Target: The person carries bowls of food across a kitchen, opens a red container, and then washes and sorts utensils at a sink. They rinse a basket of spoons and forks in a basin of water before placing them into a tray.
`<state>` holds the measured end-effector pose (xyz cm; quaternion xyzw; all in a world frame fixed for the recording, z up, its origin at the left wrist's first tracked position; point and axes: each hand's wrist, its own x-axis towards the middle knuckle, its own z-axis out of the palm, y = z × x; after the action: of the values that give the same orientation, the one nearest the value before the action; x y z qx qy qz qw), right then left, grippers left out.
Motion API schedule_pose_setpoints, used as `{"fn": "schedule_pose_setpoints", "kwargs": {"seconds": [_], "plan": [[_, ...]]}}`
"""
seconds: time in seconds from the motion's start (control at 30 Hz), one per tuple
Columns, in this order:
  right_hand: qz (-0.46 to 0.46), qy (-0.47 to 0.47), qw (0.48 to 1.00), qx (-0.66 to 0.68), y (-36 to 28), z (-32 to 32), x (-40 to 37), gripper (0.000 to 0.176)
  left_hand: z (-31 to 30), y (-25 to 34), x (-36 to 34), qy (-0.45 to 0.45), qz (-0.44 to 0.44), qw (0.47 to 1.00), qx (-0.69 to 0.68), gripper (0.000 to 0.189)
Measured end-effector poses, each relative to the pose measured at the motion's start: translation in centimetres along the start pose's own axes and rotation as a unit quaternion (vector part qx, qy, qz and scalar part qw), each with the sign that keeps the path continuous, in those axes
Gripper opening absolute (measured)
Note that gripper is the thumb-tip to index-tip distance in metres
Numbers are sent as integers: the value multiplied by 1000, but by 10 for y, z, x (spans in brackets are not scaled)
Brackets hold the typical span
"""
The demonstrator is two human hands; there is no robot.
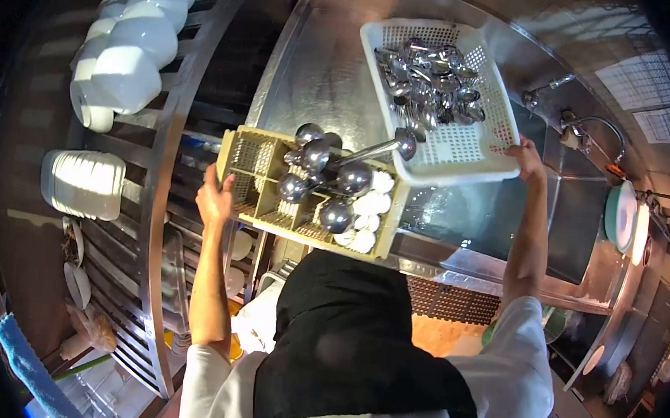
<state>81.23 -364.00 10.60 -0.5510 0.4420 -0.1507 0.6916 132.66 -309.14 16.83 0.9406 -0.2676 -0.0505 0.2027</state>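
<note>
My left hand [216, 194] grips the left end of a yellowish divided cutlery rack [266, 218]. Several metal ladles [337, 215] and white spoons [373, 204] stand in its compartments. At the right, my right hand [526, 159] holds the near right corner of a white perforated basket [454, 169]. A heap of metal spoons and other cutlery [435, 76] lies toward the basket's far side. One long-handled ladle [378, 148] reaches from the rack to the basket's left edge.
Slatted shelving [157, 196] on the left holds stacked white bowls [134, 55] and a stack of white containers [83, 184]. Behind the basket is a metal sink [459, 218] with a faucet [613, 126]. Plates [622, 216] stand at the far right.
</note>
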Motion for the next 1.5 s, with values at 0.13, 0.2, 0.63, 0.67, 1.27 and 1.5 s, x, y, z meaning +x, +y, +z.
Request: {"fn": "schedule_pose_setpoints", "kwargs": {"seconds": [0.13,0.2,0.63,0.67,1.27,1.5], "plan": [[8,26,1000,-13,15,-40,-23,57,5,12,7,17,19,999,-19,43],[21,48,999,-10,33,-49,-37,55,14,9,20,18,21,1000,-4,43],[33,115,979,167,119,-32,-156,51,44,59,77,31,30,999,15,48],[32,121,981,150,120,-34,-164,52,47,67,83,29,7,999,29,46],[92,115,989,13,69,-137,-255,42,113,202,153,448,92,853,251,46],[106,171,972,-120,73,-158,-286,41,233,358,-103,-270,70,937,-212,63]]}}
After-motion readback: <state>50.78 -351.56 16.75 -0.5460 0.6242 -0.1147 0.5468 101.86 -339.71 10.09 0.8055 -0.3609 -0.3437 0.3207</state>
